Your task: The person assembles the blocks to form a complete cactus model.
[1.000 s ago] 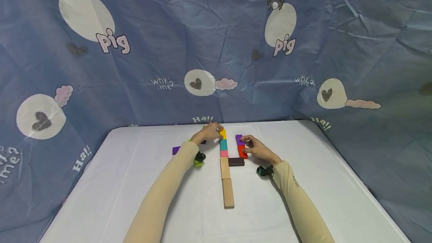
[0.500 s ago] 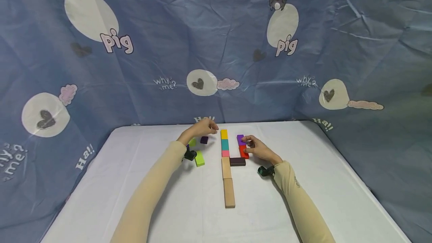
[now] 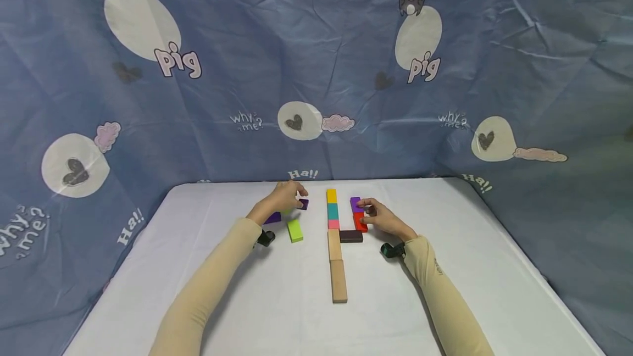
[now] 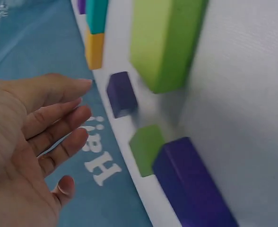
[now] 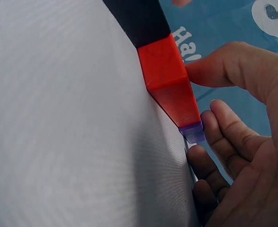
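Observation:
My left hand (image 3: 281, 198) hovers by a small dark purple block (image 3: 305, 205) at the far side. In the left wrist view its fingers are spread loosely, apart from that block, and hold nothing. My right hand (image 3: 386, 220) touches a red block (image 5: 163, 64) with the thumb. Its fingertips are at a purple block (image 5: 192, 132) lined up beyond the red one. Left of it runs a straight row: yellow block (image 3: 332, 195), teal block (image 3: 333, 211), pink block (image 3: 333, 224) and two wooden blocks (image 3: 334, 244). A dark brown block (image 3: 351, 236) lies crosswise between row and red block.
A lime green block (image 3: 295, 231), a smaller green block (image 4: 147, 150) and a longer purple block (image 4: 192, 182) lie loose on the left. A white cloth covers the table (image 3: 277, 301). Behind it hangs a blue printed curtain (image 3: 247, 70).
My left hand has let go of the yellow block at the row's far end and moved left to the dark purple block. The right hand stays at the red and purple blocks.

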Demonstrator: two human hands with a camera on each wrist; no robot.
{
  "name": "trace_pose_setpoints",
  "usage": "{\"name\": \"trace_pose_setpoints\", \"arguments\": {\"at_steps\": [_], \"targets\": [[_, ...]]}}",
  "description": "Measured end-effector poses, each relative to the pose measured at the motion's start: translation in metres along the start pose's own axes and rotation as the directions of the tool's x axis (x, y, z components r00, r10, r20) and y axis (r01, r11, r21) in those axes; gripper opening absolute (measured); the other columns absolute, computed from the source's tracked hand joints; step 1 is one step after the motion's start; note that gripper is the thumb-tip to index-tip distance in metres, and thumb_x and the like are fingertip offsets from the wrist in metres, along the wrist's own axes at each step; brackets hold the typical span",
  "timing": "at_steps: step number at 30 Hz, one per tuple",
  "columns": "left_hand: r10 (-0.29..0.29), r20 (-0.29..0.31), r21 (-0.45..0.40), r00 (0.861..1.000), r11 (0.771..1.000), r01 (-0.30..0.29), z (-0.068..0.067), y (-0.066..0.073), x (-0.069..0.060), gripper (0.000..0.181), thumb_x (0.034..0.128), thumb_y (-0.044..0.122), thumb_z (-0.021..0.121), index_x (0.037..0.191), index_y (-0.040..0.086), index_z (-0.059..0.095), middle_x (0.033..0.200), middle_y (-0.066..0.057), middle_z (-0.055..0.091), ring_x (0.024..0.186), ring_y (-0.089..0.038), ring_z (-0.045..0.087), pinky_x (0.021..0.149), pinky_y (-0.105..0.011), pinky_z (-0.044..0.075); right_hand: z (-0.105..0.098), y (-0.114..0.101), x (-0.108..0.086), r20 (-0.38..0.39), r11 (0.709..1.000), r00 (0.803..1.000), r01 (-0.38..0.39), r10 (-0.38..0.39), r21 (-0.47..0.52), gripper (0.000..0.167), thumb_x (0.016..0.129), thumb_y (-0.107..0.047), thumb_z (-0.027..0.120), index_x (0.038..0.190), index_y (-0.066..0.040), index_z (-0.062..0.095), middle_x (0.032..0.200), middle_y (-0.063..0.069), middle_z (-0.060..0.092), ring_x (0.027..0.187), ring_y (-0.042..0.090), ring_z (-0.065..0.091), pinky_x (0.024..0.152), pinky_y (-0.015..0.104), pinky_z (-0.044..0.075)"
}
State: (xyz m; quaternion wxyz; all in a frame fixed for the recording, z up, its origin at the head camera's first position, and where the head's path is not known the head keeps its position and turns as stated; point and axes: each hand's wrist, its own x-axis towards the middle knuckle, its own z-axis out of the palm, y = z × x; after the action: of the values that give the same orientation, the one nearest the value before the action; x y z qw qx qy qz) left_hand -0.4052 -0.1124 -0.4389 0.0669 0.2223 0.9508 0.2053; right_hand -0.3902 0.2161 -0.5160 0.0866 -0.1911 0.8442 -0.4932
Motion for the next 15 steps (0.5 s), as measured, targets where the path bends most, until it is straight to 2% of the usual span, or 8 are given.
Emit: {"name": "trace_pose_setpoints", "arguments": {"at_steps": [3,5,9,15], "targets": [[-0.022,0.004,0.055,1.0,0.998,0.022,0.006,-0.004,0.001,0.038,0.0863,0.016,0.071,0.123,0.008,0.065,0.124,-0.005,0.064,0.124,-0.028,0.051,0.113,-0.054,0.019,0.001,0.002,0.0,0.002,1.0,1.0,-0.005,0.005,-0.002,0.049,0.086,-0.009,0.069,0.131,-0.005,0.049,0.134,0.019,0.053,0.112,0.032,0.047,0.094,0.039,0.039],[-0.041,0.007,0.087,0.999,0.995,0.041,0.009,-0.006,0.003,0.036,0.0856,0.017,0.072,0.121,0.01,0.066,0.123,-0.004,0.064,0.124,-0.027,0.05,0.113,-0.052,0.02,0.002,0.003,0.0,-0.001,1.0,1.0,-0.016,0.015,-0.005,0.049,0.085,-0.01,0.069,0.13,-0.006,0.05,0.133,0.018,0.053,0.111,0.03,0.047,0.094,0.038,0.039],[-0.076,-0.003,0.113,0.997,0.991,0.076,0.013,-0.01,0.006,0.029,0.086,0.018,0.071,0.114,0.013,0.07,0.118,-0.003,0.066,0.117,-0.024,0.053,0.111,-0.048,0.023,0.003,0.001,-0.001,-0.004,1.0,1.0,-0.026,0.026,-0.013,0.049,0.085,-0.011,0.07,0.13,-0.007,0.05,0.132,0.016,0.054,0.11,0.027,0.047,0.094,0.035,0.039],[-0.078,-0.027,0.117,0.997,0.99,0.08,0.014,-0.01,0.013,0.024,0.0855,0.02,0.073,0.108,0.011,0.073,0.105,-0.002,0.072,0.104,-0.023,0.059,0.102,-0.045,0.03,0.002,-0.001,-0.001,-0.014,1.0,1.0,0.005,-0.005,-0.008,0.05,0.085,-0.008,0.069,0.131,-0.004,0.049,0.132,0.018,0.054,0.11,0.029,0.048,0.094,0.037,0.039]]}}
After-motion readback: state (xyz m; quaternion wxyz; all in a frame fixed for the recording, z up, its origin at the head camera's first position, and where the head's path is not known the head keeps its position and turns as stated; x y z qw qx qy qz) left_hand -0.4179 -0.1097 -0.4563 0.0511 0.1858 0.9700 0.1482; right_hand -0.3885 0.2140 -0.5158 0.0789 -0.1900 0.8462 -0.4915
